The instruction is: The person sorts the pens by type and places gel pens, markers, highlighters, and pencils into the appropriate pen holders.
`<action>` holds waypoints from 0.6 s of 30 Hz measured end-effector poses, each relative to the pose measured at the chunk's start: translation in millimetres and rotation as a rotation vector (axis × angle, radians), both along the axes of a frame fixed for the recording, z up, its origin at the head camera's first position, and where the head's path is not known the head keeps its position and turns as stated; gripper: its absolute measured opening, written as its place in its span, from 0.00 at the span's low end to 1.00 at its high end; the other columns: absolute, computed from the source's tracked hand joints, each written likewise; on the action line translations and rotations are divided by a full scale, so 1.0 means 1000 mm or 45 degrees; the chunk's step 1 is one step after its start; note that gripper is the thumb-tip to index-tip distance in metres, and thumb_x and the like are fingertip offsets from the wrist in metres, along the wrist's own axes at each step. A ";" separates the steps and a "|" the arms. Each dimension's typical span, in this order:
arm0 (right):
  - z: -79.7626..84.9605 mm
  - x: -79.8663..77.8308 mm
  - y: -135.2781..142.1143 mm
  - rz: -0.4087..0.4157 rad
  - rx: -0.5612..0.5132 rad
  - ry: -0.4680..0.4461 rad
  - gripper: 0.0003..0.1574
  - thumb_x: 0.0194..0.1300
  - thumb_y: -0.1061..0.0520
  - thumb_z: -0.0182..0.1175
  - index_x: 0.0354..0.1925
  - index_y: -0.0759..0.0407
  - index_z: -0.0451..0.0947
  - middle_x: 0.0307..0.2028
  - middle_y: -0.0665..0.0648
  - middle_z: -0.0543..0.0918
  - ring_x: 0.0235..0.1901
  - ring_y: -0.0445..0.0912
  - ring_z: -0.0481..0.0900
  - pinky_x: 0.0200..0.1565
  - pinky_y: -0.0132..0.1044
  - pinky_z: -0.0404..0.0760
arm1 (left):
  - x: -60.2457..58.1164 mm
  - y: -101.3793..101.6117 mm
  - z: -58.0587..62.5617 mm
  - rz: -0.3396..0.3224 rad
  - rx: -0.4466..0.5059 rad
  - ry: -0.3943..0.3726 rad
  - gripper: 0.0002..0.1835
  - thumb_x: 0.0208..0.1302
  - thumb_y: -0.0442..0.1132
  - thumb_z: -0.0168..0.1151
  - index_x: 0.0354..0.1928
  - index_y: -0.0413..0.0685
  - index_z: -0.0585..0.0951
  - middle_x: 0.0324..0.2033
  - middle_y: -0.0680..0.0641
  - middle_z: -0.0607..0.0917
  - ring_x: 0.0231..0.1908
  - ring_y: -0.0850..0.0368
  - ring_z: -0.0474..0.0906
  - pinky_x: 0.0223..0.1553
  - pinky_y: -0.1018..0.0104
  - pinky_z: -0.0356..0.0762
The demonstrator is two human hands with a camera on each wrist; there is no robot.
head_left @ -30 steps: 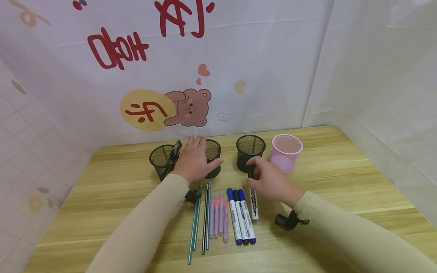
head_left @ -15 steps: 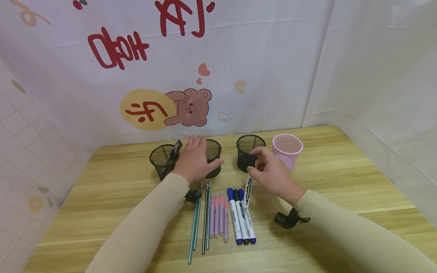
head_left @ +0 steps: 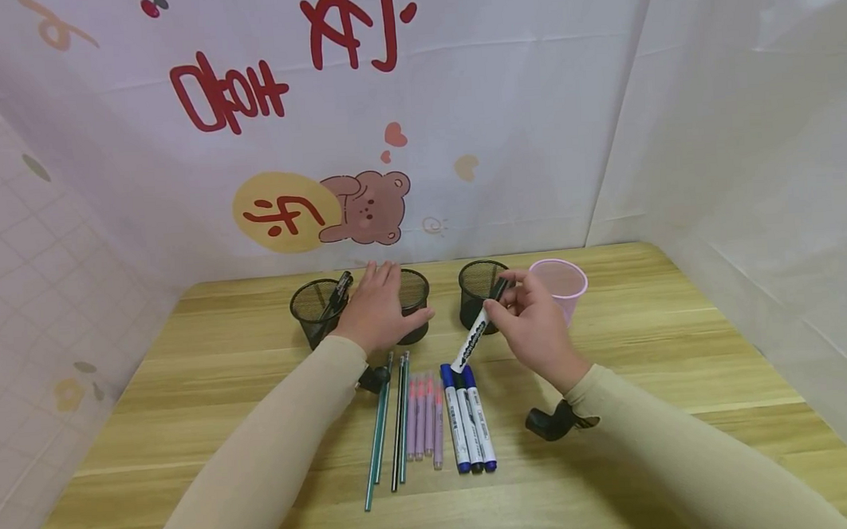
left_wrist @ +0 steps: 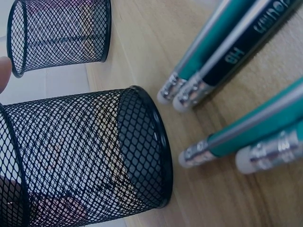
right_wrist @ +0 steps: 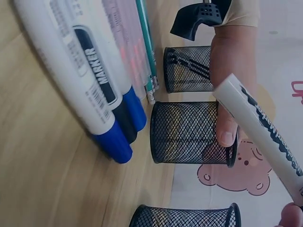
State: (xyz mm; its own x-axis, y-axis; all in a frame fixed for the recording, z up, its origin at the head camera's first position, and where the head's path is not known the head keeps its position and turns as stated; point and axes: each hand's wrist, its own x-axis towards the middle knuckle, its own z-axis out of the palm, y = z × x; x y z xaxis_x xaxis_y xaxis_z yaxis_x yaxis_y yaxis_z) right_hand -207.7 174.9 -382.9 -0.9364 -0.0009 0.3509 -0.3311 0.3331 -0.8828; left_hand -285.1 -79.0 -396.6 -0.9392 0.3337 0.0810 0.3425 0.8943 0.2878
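My right hand [head_left: 538, 326] pinches a white marker [head_left: 473, 340] with black lettering and a dark cap. Tilted, its white end points down at the row of blue- and black-capped markers [head_left: 455, 423], while the cap end overlaps the third black mesh cup [head_left: 472, 302]. The right wrist view shows the held marker [right_wrist: 262, 135] up close. With fingers stretched out, my left hand [head_left: 374, 311] rests at the rim of the second black mesh cup [head_left: 416, 297]. Its thumb [right_wrist: 227, 132] lies by that rim in the right wrist view.
At the left stands a black mesh cup [head_left: 307, 309] holding black pens [head_left: 337, 293]; a pink mesh cup [head_left: 564, 283] is at the far right. Green and dark pencils [head_left: 381, 426] and several pink pens [head_left: 419, 424] lie left of the markers. A printed cloth hangs behind.
My right hand has lifted the white marker from the table beside the other markers, moved up and tilted it, cap end up and right. The left hand has stayed in place.
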 end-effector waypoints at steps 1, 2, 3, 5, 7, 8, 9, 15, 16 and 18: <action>0.000 0.000 0.000 -0.005 -0.023 0.007 0.27 0.69 0.68 0.65 0.63 0.68 0.70 0.31 0.60 0.82 0.26 0.37 0.74 0.29 0.26 0.75 | 0.000 0.000 0.000 -0.001 0.000 0.001 0.58 0.67 0.75 0.57 0.84 0.42 0.53 0.83 0.39 0.54 0.84 0.37 0.40 0.83 0.41 0.46; 0.000 -0.001 -0.001 -0.009 -0.048 0.014 0.27 0.69 0.67 0.65 0.63 0.68 0.69 0.31 0.59 0.82 0.26 0.37 0.74 0.29 0.26 0.76 | 0.000 0.000 0.000 -0.002 0.001 0.000 0.58 0.67 0.75 0.57 0.84 0.41 0.53 0.83 0.38 0.54 0.84 0.37 0.40 0.83 0.41 0.46; -0.001 -0.002 -0.002 -0.015 -0.071 0.021 0.27 0.70 0.67 0.64 0.64 0.68 0.69 0.31 0.59 0.82 0.26 0.37 0.74 0.29 0.26 0.76 | 0.000 0.000 0.000 -0.002 0.003 -0.001 0.58 0.67 0.74 0.57 0.84 0.41 0.53 0.83 0.38 0.55 0.84 0.37 0.40 0.83 0.41 0.46; 0.000 -0.002 -0.003 -0.030 -0.114 0.041 0.27 0.70 0.68 0.64 0.64 0.67 0.69 0.32 0.58 0.82 0.26 0.37 0.75 0.29 0.25 0.75 | 0.000 0.000 0.000 -0.001 0.007 -0.005 0.58 0.67 0.74 0.58 0.84 0.41 0.53 0.83 0.39 0.55 0.84 0.37 0.40 0.83 0.41 0.46; 0.000 -0.003 -0.004 -0.042 -0.152 0.057 0.28 0.70 0.68 0.64 0.65 0.68 0.69 0.31 0.57 0.82 0.27 0.38 0.75 0.30 0.25 0.75 | 0.000 0.000 0.001 0.000 0.009 -0.009 0.58 0.67 0.74 0.58 0.83 0.41 0.54 0.83 0.39 0.55 0.84 0.37 0.40 0.83 0.40 0.46; 0.000 -0.004 -0.005 -0.050 -0.170 0.063 0.28 0.70 0.69 0.64 0.65 0.68 0.69 0.31 0.58 0.82 0.26 0.37 0.75 0.29 0.25 0.75 | 0.000 0.000 0.001 0.000 0.012 -0.011 0.58 0.67 0.74 0.58 0.83 0.41 0.54 0.83 0.39 0.55 0.84 0.37 0.40 0.83 0.40 0.46; 0.001 -0.004 -0.005 -0.058 -0.181 0.069 0.28 0.70 0.69 0.64 0.64 0.68 0.68 0.31 0.58 0.82 0.26 0.37 0.75 0.29 0.25 0.74 | 0.000 0.000 0.001 0.002 0.012 -0.012 0.58 0.67 0.74 0.59 0.83 0.41 0.54 0.83 0.39 0.55 0.84 0.37 0.40 0.83 0.40 0.46; 0.004 -0.006 -0.009 -0.103 -0.240 0.107 0.26 0.71 0.68 0.63 0.63 0.64 0.68 0.32 0.59 0.82 0.25 0.37 0.75 0.28 0.25 0.77 | 0.000 0.000 0.002 0.004 0.002 -0.010 0.58 0.67 0.75 0.57 0.84 0.42 0.53 0.84 0.39 0.54 0.84 0.37 0.40 0.83 0.40 0.47; 0.004 -0.007 -0.010 -0.110 -0.254 0.114 0.26 0.71 0.68 0.63 0.63 0.64 0.68 0.32 0.59 0.83 0.24 0.37 0.75 0.29 0.26 0.78 | 0.000 0.000 0.001 0.003 0.000 -0.010 0.58 0.67 0.75 0.57 0.84 0.42 0.53 0.84 0.40 0.54 0.84 0.37 0.40 0.83 0.40 0.47; 0.005 -0.008 -0.011 -0.130 -0.271 0.126 0.26 0.71 0.67 0.63 0.63 0.64 0.67 0.32 0.59 0.83 0.25 0.37 0.76 0.30 0.26 0.80 | 0.000 0.000 0.001 0.002 -0.002 -0.013 0.58 0.67 0.75 0.57 0.84 0.42 0.53 0.84 0.40 0.54 0.85 0.37 0.39 0.83 0.41 0.46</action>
